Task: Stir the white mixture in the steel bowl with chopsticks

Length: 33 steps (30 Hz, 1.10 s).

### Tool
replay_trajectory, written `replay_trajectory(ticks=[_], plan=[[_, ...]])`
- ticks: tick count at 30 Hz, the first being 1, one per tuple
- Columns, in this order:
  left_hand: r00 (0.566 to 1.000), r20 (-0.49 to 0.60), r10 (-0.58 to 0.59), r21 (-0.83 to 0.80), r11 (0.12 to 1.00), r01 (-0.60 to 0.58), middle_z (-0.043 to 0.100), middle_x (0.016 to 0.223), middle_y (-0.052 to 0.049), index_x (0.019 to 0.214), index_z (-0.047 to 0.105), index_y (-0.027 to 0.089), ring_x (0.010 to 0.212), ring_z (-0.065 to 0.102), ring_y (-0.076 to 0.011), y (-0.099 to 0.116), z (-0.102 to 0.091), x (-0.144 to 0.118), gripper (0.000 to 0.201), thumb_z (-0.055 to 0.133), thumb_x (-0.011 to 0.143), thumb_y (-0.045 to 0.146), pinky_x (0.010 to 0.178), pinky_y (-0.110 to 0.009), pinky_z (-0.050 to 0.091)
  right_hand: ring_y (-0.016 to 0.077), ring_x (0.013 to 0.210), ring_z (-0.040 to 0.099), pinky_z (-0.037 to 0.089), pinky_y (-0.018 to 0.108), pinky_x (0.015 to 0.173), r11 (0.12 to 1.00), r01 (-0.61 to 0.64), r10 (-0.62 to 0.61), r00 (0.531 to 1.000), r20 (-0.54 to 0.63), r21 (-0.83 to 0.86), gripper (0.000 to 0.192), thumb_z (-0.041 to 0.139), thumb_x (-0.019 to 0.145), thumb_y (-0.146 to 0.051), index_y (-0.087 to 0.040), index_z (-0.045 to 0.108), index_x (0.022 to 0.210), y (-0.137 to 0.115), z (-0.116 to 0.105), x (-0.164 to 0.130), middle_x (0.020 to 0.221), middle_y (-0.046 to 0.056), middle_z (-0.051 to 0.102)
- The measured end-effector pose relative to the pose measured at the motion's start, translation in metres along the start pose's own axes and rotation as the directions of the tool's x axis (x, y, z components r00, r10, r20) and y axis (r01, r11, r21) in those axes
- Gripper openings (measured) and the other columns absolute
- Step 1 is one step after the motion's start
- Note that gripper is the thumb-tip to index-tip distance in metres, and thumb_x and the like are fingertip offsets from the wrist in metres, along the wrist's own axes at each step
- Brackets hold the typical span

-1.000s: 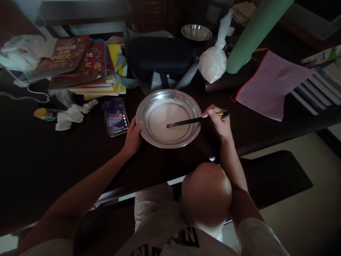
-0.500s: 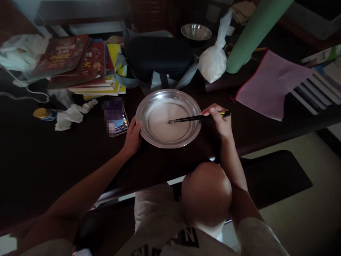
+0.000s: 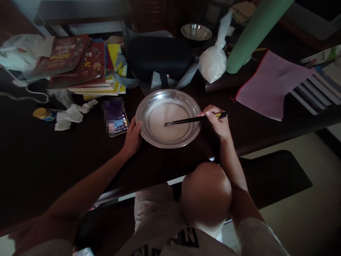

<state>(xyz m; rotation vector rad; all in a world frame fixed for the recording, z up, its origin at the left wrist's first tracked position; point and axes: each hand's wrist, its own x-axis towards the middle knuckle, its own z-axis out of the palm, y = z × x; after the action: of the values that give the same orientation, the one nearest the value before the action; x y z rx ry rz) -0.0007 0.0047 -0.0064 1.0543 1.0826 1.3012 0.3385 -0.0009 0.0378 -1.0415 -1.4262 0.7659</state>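
A wide steel basin (image 3: 195, 133) rests on the dark table, holding a pale, milky liquid (image 3: 162, 133). My left hand (image 3: 134, 137) grips its left rim, thumb on the edge and the other fingers partly hidden at the side. In my right hand (image 3: 217, 122) is a pair of black chopsticks (image 3: 186, 121) with gold-coloured ends, fingers closed around them above the right rim. Their tips dip into the liquid near the basin's middle. Just left of my left hand lies a phone (image 3: 121, 122) with its screen lit.
Behind the basin sit a black case (image 3: 160, 53), a tied bag of white powder (image 3: 212, 64) and a smaller steel bowl (image 3: 196, 32). Books (image 3: 90, 67), crumpled tissue (image 3: 70, 116) and a gold-lidded jar (image 3: 44, 113) lie left. A green post (image 3: 255, 39) and pink mesh pouch (image 3: 269, 85) are right.
My right hand has shifted slightly left, and the chopstick tips have moved left and a little nearer me in the liquid. My left hand and the basin stay put.
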Motion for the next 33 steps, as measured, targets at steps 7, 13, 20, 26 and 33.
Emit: replay_trajectory(ticks=[7,13,20,26,33], plan=[[1.000,0.017,-0.006,-0.004,1.000,0.006,0.078,0.117,-0.006,0.115,0.073,0.025,0.113,0.074,-0.0277,-0.0026,-0.0028,0.0013,0.044,0.080,0.087,0.058,0.102,-0.041,0.060,0.0207,0.075,0.080,0.063,0.037,0.078,0.998,-0.059,0.058,0.996,-0.067,-0.013,0.048,0.073,0.089,-0.071,-0.027,0.079,0.070,-0.0027,-0.0006,-0.0006,0.071,0.000,0.078],[0.999,-0.002,-0.032,-0.006,0.999,0.032,0.079,0.113,-0.005,0.111,0.074,0.026,0.108,0.074,-0.0265,0.0006,-0.0018,-0.0001,0.044,0.082,0.084,0.059,0.100,-0.040,0.061,0.0199,0.081,0.080,0.063,0.036,0.083,0.999,-0.030,0.030,0.999,-0.026,-0.019,0.045,0.074,0.089,-0.070,-0.028,0.081,0.074,-0.0044,0.0003,-0.0012,0.077,0.001,0.080],[1.000,-0.006,-0.012,-0.007,1.000,0.012,0.079,0.116,-0.005,0.108,0.073,0.026,0.113,0.074,-0.0282,0.0002,-0.0003,0.0002,0.043,0.082,0.083,0.059,0.102,-0.041,0.061,0.0204,0.082,0.080,0.062,0.037,0.082,0.999,-0.035,0.035,0.999,0.028,-0.015,0.043,0.075,0.089,-0.068,-0.028,0.082,0.075,-0.0031,0.0001,-0.0014,0.079,0.001,0.081],[1.000,0.015,-0.013,0.050,0.999,0.012,0.078,0.115,-0.007,0.115,0.072,0.026,0.116,0.073,-0.0298,0.0013,-0.0004,-0.0005,0.042,0.076,0.088,0.059,0.099,-0.042,0.061,0.0212,0.077,0.079,0.063,0.039,0.081,0.997,-0.071,0.069,0.995,-0.069,-0.021,0.049,0.071,0.089,-0.072,-0.028,0.078,0.070,-0.0033,0.0002,-0.0010,0.072,0.001,0.078],[1.000,-0.008,-0.023,0.045,0.999,0.023,0.078,0.117,-0.006,0.116,0.073,0.027,0.113,0.073,-0.0297,0.0031,0.0007,-0.0012,0.047,0.078,0.085,0.061,0.101,-0.043,0.061,0.0210,0.079,0.078,0.063,0.039,0.083,0.998,-0.047,0.044,0.997,-0.071,-0.048,0.048,0.072,0.088,-0.073,-0.028,0.079,0.071,-0.0027,-0.0003,-0.0007,0.075,0.001,0.079]])
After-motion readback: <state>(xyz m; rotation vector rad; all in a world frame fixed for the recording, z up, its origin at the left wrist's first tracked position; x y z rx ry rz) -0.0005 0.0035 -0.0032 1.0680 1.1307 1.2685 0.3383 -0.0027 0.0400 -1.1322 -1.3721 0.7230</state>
